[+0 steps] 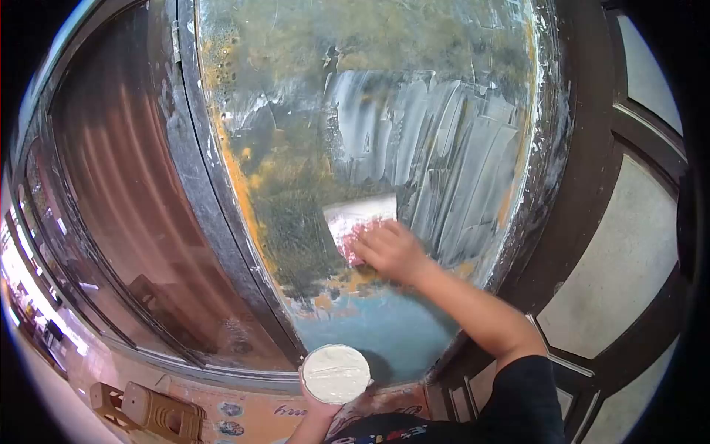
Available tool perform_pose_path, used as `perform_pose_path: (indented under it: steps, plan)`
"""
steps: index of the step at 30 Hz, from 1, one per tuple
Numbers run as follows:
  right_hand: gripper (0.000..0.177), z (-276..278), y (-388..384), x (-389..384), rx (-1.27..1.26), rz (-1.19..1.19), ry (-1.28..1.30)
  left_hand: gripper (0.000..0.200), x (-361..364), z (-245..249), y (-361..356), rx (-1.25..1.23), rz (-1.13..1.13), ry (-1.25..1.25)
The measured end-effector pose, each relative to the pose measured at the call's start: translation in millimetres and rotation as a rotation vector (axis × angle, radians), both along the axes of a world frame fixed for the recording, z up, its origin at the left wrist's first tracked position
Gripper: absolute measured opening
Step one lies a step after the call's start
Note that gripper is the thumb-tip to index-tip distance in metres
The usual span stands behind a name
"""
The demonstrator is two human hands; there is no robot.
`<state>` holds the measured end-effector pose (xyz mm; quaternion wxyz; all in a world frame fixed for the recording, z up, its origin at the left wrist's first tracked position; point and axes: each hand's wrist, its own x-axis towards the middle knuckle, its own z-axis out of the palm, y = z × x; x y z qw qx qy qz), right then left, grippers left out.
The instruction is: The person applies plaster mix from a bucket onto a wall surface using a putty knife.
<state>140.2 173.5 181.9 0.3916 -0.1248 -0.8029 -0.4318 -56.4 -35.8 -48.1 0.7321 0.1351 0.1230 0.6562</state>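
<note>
My right hand (392,250) is closed around a wide, flat putty spreader (362,209), pink near the fingers and white along its upper edge. The spreader lies against a patchy green-grey wall panel (288,166). Streaks of wet white putty (451,140) cover the panel's right side, just above and right of the spreader. Low in front of me, my left hand (319,408) grips a round tub (336,374) from beneath and the side. Off-white putty fills the tub to near its rim, with smear lines across the top. Most of my left fingers are hidden under it.
A dark-framed window (140,192) with a brown curtain flanks the panel on the left. On the right stands a brown door (569,214) with pale panels. A brown plastic stool (159,411) sits on the floor at lower left, beside an orange printed mat (259,422).
</note>
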Motion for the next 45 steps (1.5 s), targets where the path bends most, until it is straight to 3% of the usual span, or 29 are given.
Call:
perform_pose_path:
  steps: [2,5,8,9,10,13,15,17,19,21,22,23,25,26,29,34,38,40,43,45]
  plan:
    - [0.028,-60.5,-12.0,3.3,-0.108,0.014,-0.014,0.077,-3.8,9.7,-11.4,0.015,0.07,0.145]
    - [0.031,-133.8,-37.8,10.7,-0.301,-0.031,-0.139,0.079,-18.6,-0.2,-15.5,0.059,-0.064,-0.318]
    - [0.03,-161.9,-46.6,20.2,-0.417,-0.009,-0.178,0.08,-26.7,-12.7,-17.3,0.024,-0.023,-0.317]
    - [0.029,-163.4,-47.6,22.2,-0.498,0.035,-0.192,0.079,-24.0,-10.9,-18.8,0.051,0.047,-0.058]
    - [0.025,-152.1,-54.0,24.2,-0.652,0.061,-0.167,0.08,-22.5,-8.9,-19.3,0.038,0.057,-0.018]
    - [0.023,-100.2,-54.5,28.9,-0.741,0.125,-0.044,0.08,-18.3,-4.8,-16.7,0.026,0.03,-0.019]
    - [0.024,-60.8,-50.9,25.5,-0.722,0.238,0.242,0.079,-11.6,0.6,-16.4,0.021,-0.005,-0.065]
    - [0.024,-26.2,-48.9,16.8,-0.942,0.183,0.606,0.078,-1.2,19.9,-19.4,0.041,0.106,0.256]
    - [0.021,-2.2,-36.9,9.1,-1.166,0.306,0.851,0.077,5.0,27.3,-22.5,0.082,0.122,0.333]
    - [0.024,5.5,-11.9,-3.4,-1.171,0.561,0.91,0.077,5.2,25.0,-20.8,0.232,0.123,0.469]
    - [0.031,10.4,-10.6,-4.4,-1.143,0.354,0.881,0.077,4.3,24.9,-20.4,0.23,0.122,0.471]
    - [0.031,14.9,-12.5,-3.5,-1.145,0.354,0.884,0.077,2.8,25.2,-19.8,0.211,0.107,0.45]
    - [0.043,32.6,-25.4,-4.9,-0.967,-0.331,0.683,0.077,-0.7,25.8,-16.0,0.176,0.075,0.405]
    - [0.053,34.3,-27.7,-7.6,-0.917,-0.398,0.699,0.077,-6.6,13.1,-7.1,-0.005,-0.003,0.169]
    - [0.053,34.4,-29.5,-10.5,-0.868,-0.484,0.677,0.078,-17.8,2.2,-0.1,-0.022,-0.044,0.084]
    - [0.057,37.3,-30.1,1.1,-0.844,-0.539,0.719,0.081,-30.3,14.6,-0.5,-0.019,0.026,0.127]
    - [0.054,20.8,-28.9,20.6,-0.844,-0.654,0.782,0.083,-51.2,-4.2,2.8,0.001,0.003,0.068]
    - [0.054,10.3,-30.2,33.9,-0.844,-0.597,0.834,0.083,-60.0,-3.5,2.2,0.016,-0.059,-0.067]
    - [0.046,-13.8,-27.4,60.9,-0.916,-0.495,0.926,0.079,-67.7,-1.7,-1.7,-0.012,-0.028,-0.026]
    - [0.036,-36.8,-23.9,74.4,-0.955,-0.084,1.069,0.075,-72.2,-4.9,-2.4,-0.003,-0.043,-0.033]
